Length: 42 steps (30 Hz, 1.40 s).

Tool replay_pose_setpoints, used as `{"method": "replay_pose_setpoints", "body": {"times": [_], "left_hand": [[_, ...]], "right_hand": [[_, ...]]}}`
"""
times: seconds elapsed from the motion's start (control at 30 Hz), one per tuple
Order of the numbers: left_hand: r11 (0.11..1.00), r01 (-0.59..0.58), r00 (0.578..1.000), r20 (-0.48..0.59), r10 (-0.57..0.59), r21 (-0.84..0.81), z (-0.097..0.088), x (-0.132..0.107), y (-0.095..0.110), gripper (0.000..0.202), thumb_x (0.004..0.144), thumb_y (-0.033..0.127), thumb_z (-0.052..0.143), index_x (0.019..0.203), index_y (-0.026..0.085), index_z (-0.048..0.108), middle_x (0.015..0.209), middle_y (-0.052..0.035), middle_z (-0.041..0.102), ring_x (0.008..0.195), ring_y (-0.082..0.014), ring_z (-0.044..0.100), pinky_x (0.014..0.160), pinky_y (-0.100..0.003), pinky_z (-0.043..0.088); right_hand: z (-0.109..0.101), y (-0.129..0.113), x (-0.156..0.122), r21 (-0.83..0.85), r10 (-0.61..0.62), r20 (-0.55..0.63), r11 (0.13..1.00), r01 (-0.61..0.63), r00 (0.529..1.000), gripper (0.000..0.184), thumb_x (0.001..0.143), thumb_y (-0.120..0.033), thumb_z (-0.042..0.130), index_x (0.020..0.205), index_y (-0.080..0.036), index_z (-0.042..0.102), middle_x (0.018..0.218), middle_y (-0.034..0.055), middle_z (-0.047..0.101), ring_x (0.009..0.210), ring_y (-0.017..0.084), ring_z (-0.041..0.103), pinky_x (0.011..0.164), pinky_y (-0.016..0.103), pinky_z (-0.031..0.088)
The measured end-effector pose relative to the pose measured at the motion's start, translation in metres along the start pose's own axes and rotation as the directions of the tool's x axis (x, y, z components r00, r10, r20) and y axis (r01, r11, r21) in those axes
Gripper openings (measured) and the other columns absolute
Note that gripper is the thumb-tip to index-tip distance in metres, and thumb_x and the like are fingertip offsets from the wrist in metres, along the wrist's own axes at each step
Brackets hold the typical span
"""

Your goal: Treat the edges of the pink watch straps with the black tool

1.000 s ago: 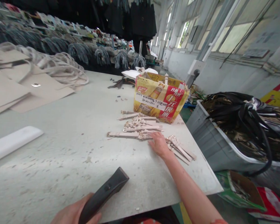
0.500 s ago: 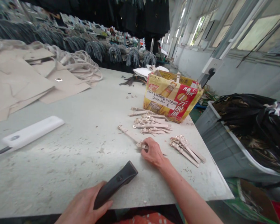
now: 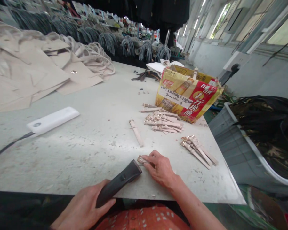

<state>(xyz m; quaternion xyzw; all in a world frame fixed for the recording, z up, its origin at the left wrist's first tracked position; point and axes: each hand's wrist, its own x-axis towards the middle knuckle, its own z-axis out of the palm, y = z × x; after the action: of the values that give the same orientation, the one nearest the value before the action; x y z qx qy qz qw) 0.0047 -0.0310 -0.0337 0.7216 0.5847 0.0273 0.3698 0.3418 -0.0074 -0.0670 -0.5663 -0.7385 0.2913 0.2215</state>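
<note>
Near edge of the pale table (image 3: 98, 163): left hand (image 3: 86, 203) wrapped round a black handheld tool (image 3: 117, 184), its head angled far and right. Just right of that head, right hand (image 3: 160, 169) low over the tabletop, thumb and fingers pinching a beige buckled strap (image 3: 141, 159); buckle end shows left of the fingertips, the rest hidden by the hand. Farther right, a small fan of straps (image 3: 198, 152), buckles at the far end. Left of it, a single strap (image 3: 136, 133), lying apart. White device (image 3: 54, 119) with dark cord at left. Farther, a loose strap pile (image 3: 166, 122) beside a yellow-and-red carton (image 3: 187, 97). Far left, beige panels (image 3: 45, 76), overlapping.
</note>
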Motion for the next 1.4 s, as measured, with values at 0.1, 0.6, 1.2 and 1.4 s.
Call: {"method": "replay_pose_setpoints", "body": {"times": [0.1,0.6,1.2,1.4], "left_hand": [[1.000,0.018,0.995,0.101,-0.018,-0.007,-0.004,-0.005,-0.003,0.041,0.098,0.062,0.068,0.113,0.030,0.088,0.104,-0.0054,0.101,0.102,-0.0374,0.098,0.091,-0.041,0.067],[0.998,0.006,0.994,0.112,-0.013,0.067,-0.021,0.002,0.030,0.037,0.094,0.059,0.071,0.109,0.030,0.088,0.101,-0.0073,0.100,0.100,-0.0382,0.097,0.087,-0.040,0.067],[0.992,-0.043,0.975,0.220,0.016,0.119,-0.024,0.025,0.068,0.021,0.097,0.044,0.072,0.103,0.030,0.086,0.104,-0.0064,0.099,0.102,-0.0360,0.096,0.088,-0.039,0.061],[0.993,-0.051,0.975,0.219,0.027,0.106,-0.023,0.024,0.063,0.021,0.096,0.044,0.067,0.098,0.030,0.083,0.094,-0.0034,0.095,0.089,-0.0315,0.091,0.080,-0.037,0.057]], "right_hand": [[0.005,-0.001,-0.014,-0.055,-0.011,0.003,0.998,0.011,1.000,0.029,0.123,-0.028,0.085,0.146,-0.033,0.100,0.115,0.0052,0.078,0.107,0.025,0.078,0.092,0.033,0.059],[0.010,0.006,-0.027,0.071,0.002,-0.042,0.997,0.001,0.999,0.021,0.106,-0.017,0.099,0.125,-0.026,0.100,0.116,0.0087,0.088,0.117,0.031,0.081,0.104,0.042,0.065],[-0.005,0.011,-0.024,0.154,0.040,0.025,0.987,-0.044,0.999,0.065,0.093,-0.008,0.097,0.154,-0.027,0.084,0.125,0.0060,0.093,0.117,0.030,0.086,0.114,0.047,0.067],[-0.002,0.009,-0.026,0.099,0.022,-0.021,0.995,-0.020,1.000,0.043,0.091,-0.012,0.093,0.131,-0.024,0.086,0.121,0.0081,0.090,0.112,0.030,0.082,0.107,0.044,0.065]]}}
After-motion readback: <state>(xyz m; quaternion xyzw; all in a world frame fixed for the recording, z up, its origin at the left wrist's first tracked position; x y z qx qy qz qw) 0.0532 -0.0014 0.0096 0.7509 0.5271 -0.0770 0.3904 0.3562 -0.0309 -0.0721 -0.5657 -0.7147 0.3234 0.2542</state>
